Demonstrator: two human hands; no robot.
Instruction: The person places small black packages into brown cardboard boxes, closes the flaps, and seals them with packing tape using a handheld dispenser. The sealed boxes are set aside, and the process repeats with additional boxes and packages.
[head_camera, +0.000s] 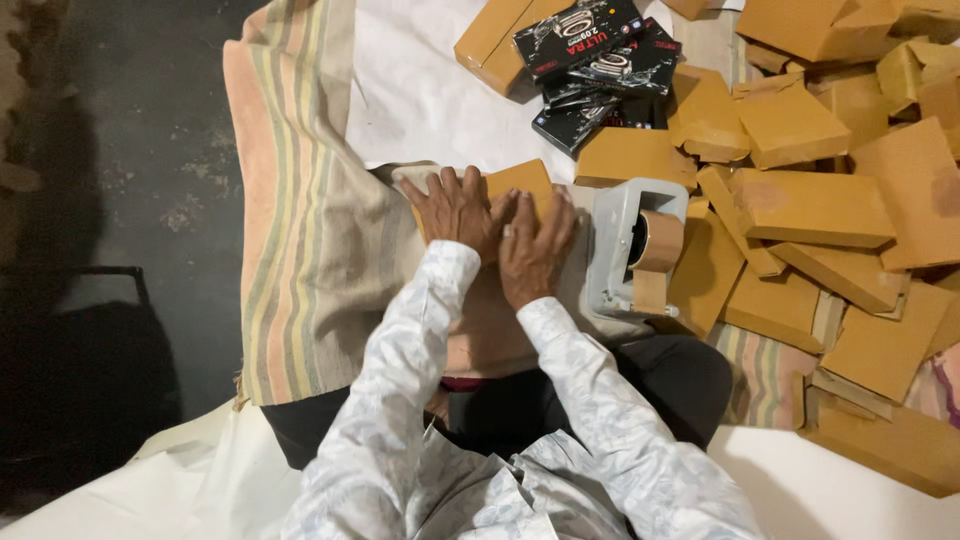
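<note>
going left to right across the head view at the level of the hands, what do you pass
dark floor → striped cloth → left hand → right hand → grey tape dispenser with its brown tape roll → pile of brown wrapped boxes

We have a single view, worn on the head and looking almost straight down from close above the person's lap, with the grey tape dispenser (635, 250) near centre and the brown parcels (815, 205) spreading toward three o'clock.
</note>
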